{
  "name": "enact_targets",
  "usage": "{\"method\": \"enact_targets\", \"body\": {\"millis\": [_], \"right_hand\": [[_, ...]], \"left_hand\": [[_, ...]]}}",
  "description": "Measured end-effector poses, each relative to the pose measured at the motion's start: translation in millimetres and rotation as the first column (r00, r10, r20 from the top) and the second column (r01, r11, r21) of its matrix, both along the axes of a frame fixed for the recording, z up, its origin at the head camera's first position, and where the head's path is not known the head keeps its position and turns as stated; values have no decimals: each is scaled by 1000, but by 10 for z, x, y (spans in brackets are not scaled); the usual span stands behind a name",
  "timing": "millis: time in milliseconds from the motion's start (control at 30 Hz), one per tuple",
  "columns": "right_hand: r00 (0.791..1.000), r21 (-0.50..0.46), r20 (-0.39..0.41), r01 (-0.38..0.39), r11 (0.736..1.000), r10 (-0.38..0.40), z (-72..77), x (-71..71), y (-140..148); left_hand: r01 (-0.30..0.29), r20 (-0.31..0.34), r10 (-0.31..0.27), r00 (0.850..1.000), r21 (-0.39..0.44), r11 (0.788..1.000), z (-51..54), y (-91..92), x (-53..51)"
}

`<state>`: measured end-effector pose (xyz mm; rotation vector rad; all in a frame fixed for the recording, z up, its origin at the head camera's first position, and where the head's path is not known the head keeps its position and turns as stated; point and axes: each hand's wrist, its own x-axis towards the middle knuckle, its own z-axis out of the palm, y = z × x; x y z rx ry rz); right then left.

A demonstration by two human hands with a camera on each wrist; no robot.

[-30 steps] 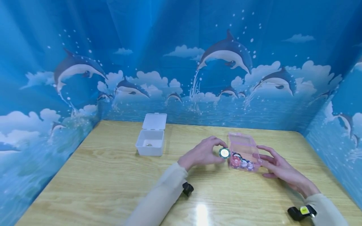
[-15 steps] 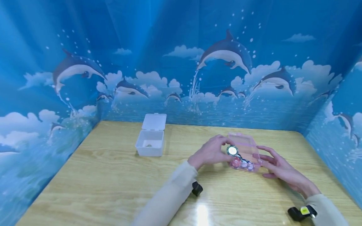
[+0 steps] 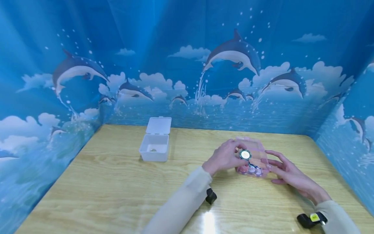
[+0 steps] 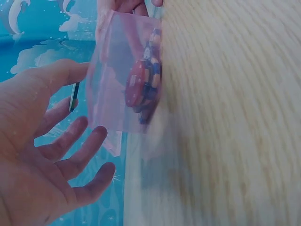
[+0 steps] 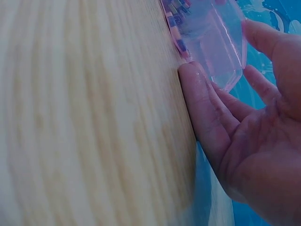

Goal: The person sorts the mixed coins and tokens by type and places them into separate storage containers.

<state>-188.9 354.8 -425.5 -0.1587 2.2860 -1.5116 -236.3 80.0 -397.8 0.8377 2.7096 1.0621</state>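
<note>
My left hand pinches a green-rimmed poker chip with a white centre between thumb and forefinger. The chip is over the open pink see-through box; in the left wrist view it shows edge-on as a thin dark disc, left of the box wall. Inside the box several poker chips lie along its near side, among them a red chip and dark blue-and-white chips. My right hand holds the box by its right side, with thumb and fingers against the wall in the right wrist view.
A white box with its lid raised stands left of the hands, with a small object in its bottom. Both boxes stand on a wood-grain table. A blue dolphin-print curtain encloses the back and sides.
My left hand has moved right with the green-rimmed chip, from beside the pink box to over it. The right hand and the box stay where they were.
</note>
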Motion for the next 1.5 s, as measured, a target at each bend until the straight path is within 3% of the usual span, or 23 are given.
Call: {"method": "enact_targets", "body": {"millis": [433, 1100, 1367, 1500], "right_hand": [[1000, -4, -4, 4, 1000, -4, -9, 13, 2], [1000, 1, -3, 2, 1000, -2, 2, 1, 4], [1000, 6, -22, -4, 1000, 4, 5, -7, -15], [1000, 9, -24, -1, 1000, 1, 5, 5, -8]], "left_hand": [[-39, -9, 39, 999, -6, 999, -82, 58, -9], [-11, -5, 11, 1000, 34, 999, -118, 76, -51], [16, 42, -19, 999, 71, 997, -54, -88, -23], [23, 28, -25, 999, 66, 998, -11, -226, 6]]}}
